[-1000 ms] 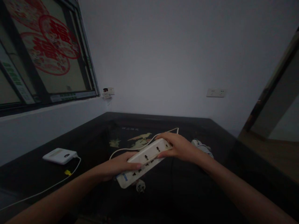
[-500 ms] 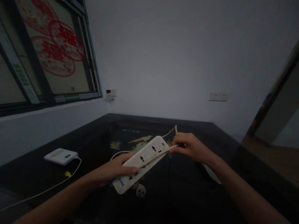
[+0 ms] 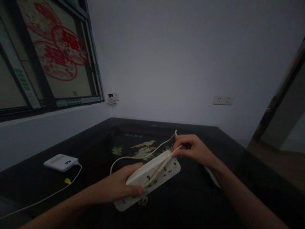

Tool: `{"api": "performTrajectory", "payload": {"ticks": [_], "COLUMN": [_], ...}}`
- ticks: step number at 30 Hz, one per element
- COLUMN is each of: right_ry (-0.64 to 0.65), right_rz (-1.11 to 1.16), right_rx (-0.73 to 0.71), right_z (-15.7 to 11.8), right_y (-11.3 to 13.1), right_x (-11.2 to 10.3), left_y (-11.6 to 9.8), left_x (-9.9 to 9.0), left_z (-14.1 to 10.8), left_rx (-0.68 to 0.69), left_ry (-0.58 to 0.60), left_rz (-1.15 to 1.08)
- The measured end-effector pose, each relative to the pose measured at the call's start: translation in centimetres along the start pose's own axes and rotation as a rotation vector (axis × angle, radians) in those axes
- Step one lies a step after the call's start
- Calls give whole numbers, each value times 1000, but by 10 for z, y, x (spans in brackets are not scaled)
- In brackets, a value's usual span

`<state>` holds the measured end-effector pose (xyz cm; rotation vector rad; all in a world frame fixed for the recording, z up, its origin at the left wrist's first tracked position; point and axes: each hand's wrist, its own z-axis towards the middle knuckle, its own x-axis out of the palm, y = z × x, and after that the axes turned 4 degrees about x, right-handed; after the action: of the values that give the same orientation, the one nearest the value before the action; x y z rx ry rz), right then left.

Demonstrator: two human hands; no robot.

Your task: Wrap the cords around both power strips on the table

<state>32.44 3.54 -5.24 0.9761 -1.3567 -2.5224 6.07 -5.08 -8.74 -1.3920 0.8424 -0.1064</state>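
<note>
A white power strip [image 3: 149, 183] is held tilted above the dark table by my left hand [image 3: 119, 184], whose thumb presses on its socket face. The strip's white cord [image 3: 163, 164] runs from under that thumb, across the sockets, to my right hand [image 3: 190, 148]. My right hand is closed in a pinch on the cord just past the strip's far end. From there the cord loops back leftward behind the strip to my left hand. Below the strip hangs a plug [image 3: 143, 201], partly hidden and dim.
On the left of the black table [image 3: 200, 197] lies a white device [image 3: 61, 162] with a thin cable and a yellow tag [image 3: 67, 181]. A pale flat object [image 3: 212, 176] is partly behind my right forearm. Wall sockets [image 3: 223, 100] sit beyond the table, a window [image 3: 69, 57] at left.
The strip has rolled and dropped slightly, so its side edge now shows. The cord loop behind it has widened. My right hand keeps its pinch on the cord.
</note>
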Motion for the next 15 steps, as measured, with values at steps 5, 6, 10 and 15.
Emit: {"api": "performTrajectory", "payload": {"ticks": [5,6,10,15], "right_ry": [67,100,242,231], "right_rz": [124,169,378,367], "right_rx": [31,41,74,216], "right_z": [14,18,31,29], "right_y": [1,-1,-15,-40], "right_x": [4,6,22,52], "left_y": [-11,-13,-22,-27], "left_x": [8,10,14,13], "left_z": [-3,-3,-3,-7], "left_rx": [-10,-11,-9,24], "left_ry": [-5,-26,-71,-134], "left_rz": [79,100,157,157]}}
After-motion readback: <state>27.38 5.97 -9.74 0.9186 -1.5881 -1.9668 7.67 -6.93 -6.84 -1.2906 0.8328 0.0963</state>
